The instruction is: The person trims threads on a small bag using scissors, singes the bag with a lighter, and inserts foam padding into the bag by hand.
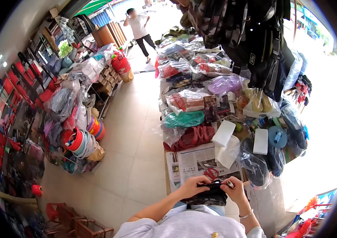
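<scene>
A small dark patterned bag [204,199] is held close to my body, above the near edge of the table. My left hand [192,188] is closed on its left side, fingers over the top edge. My right hand [236,191] grips the right side of the bag, and a small whitish object [230,184] shows by its thumb and fingers; its kind I cannot make out. Just beyond the bag, red-handled scissors [211,173] lie on a newspaper [192,162], their blades not clearly visible.
Slippers in plastic, red sandals [194,137], a green pair [184,119] and white boxes [260,141] cover the table. Backpacks [255,43] hang above. Shelves, red buckets [75,139] and a wooden stool [71,220] stand left. A person [138,25] stands near the entrance.
</scene>
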A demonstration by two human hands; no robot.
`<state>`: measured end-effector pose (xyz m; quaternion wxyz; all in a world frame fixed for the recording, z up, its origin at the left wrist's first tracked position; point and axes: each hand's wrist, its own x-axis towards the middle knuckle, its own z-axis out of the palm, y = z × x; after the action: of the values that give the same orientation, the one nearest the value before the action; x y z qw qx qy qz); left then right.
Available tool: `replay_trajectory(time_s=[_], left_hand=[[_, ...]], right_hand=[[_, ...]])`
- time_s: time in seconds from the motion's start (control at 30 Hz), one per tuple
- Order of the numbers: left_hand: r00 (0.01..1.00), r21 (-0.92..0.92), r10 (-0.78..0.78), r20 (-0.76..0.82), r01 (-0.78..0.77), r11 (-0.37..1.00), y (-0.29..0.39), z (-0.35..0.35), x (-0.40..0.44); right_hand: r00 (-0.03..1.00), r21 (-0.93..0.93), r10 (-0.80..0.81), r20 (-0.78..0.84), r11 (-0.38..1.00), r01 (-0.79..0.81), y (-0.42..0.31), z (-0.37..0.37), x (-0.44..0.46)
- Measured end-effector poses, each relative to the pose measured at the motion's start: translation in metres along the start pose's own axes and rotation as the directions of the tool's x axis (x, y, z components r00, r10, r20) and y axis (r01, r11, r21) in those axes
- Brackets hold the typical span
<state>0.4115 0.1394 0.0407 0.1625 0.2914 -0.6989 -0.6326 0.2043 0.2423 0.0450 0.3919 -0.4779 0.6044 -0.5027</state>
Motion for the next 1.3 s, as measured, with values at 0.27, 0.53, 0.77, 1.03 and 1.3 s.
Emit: replay_trajectory(time_s=[0.27, 0.53, 0.77, 1.03, 1.3], left_hand=[[0.98, -0.309, -0.198, -0.007, 0.187, 0.933, -0.018, -0.035, 0.016], [0.933, -0.421, -0.358, 0.046, 0.343, 0.84, -0.036, -0.054, 0.016], [0.88, -0.301, -0.473, -0.037, 0.441, 0.845, -0.044, -0.055, 0.019], [0.867, -0.231, -0.482, -0.128, 0.446, 0.865, -0.068, -0.06, 0.033], [0.938, 0.296, -0.119, -0.326, 0.221, 0.929, -0.075, -0.041, 0.04]], right_hand=[[0.974, 0.117, 0.155, 0.167, 0.977, -0.176, 0.023, 0.023, 0.057], [0.91, 0.35, 0.23, 0.345, 0.868, -0.352, 0.049, 0.047, 0.063], [0.977, 0.263, 0.211, -0.011, 0.944, -0.201, 0.046, 0.06, 0.029], [0.932, -0.008, -0.145, 0.331, 0.988, 0.156, 0.005, 0.055, -0.007], [0.906, -0.093, 0.006, 0.424, 0.995, 0.037, 0.017, 0.078, -0.014]])
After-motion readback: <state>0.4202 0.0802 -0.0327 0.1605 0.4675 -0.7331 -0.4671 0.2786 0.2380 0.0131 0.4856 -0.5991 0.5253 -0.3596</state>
